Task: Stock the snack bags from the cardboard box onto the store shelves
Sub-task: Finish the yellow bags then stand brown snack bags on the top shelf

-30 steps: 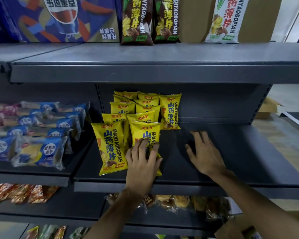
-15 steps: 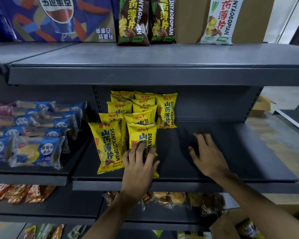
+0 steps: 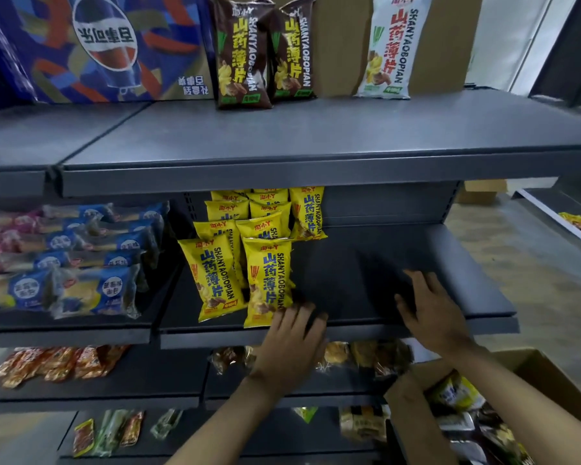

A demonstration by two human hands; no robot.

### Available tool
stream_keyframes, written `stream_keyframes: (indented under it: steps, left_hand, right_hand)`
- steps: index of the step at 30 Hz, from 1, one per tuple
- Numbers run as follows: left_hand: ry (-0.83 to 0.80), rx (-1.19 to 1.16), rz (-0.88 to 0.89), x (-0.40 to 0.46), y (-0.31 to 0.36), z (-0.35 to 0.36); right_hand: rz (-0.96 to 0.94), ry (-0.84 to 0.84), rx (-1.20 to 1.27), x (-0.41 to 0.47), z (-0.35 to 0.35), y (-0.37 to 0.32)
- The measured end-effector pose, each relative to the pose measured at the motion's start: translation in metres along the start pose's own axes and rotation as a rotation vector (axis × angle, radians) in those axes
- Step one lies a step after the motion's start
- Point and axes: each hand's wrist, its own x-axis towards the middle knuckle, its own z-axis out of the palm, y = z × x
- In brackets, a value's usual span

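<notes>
Left hand (image 3: 291, 344) sits low at the front lip of the middle shelf (image 3: 383, 283), fingers (image 3: 294, 312) spread and fairly straight, their tips just at the bottom corner of the front yellow bag (image 3: 267, 283), and they grip nothing; it reads as a nudge or a steadying touch, not a hold. Right hand (image 3: 431, 317) lies flat on the bare shelf well to the right of the bags, fingers extended, also empty. The yellow snack bags stand in two packed rows running back toward the rear panel, with a second front bag (image 3: 212, 276) just beside the first and leaning a little. That lean is the worry: these bags stand on narrow bottom seams near the shelf's front edge, so a push that lands low on the front one could kick its base out and tip it forward off the lip, and its neighbour may follow (they touch, so one probably drags the other). A push too high would more likely fold the row backward instead. The cardboard box (image 3: 534, 370) waits at lower right with more packets (image 3: 457, 392) inside, right under the right forearm, so a quick reach down could snag a flap. My judgement: the straightening is about finished, and the open stretch of shelf on the right is where the next bags belong. Dropping them in loosely there, with nothing to lean on, risks a slow domino along the whole row.
</notes>
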Motion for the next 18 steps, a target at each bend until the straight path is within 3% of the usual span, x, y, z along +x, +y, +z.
stream_keyframes:
  steps: [3,8,14,18]
  left_hand:
    - [-0.028,-0.102,0.134,0.010,0.028,-0.010]
    - [-0.063,-0.221,0.211,0.042,0.089,-0.005]
    - [-0.322,-0.323,0.199,0.082,0.178,0.010]
    - [-0.521,-0.353,0.184,0.094,0.232,0.021]
  right_hand:
    - [0.070,-0.018,-0.025,-0.027,-0.023,0.026]
    - [0.250,-0.010,-0.063,-0.073,-0.060,0.071]
    - [0.435,0.009,0.001,-0.139,-0.083,0.125]
    - [0.575,-0.136,0.029,-0.183,-0.079,0.172]
